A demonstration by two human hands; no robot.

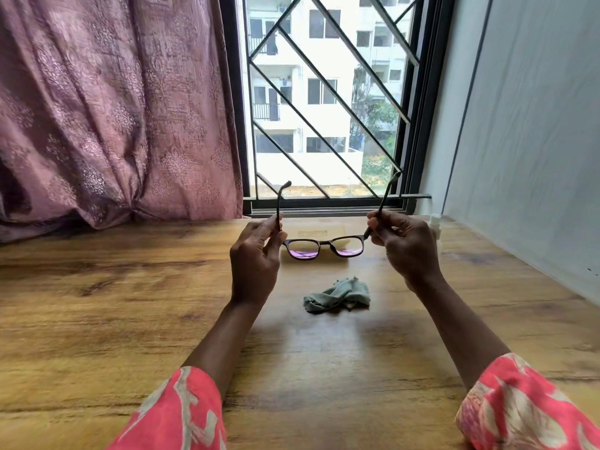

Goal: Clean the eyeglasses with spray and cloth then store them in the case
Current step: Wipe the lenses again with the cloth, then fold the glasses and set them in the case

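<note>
Eyeglasses (323,247) held up mid-frame above the table (97,287), temples open. Left hand (255,258) and right hand (406,243) each pinch a temple. Cloth (337,295) lies below. Keep fingers off lenses; fold temples gently.

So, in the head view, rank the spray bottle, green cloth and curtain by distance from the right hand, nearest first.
From the right hand:
1. Spray bottle, just behind it by the wall.
2. Green cloth, on the table toward the left.
3. Curtain, far left.
</note>
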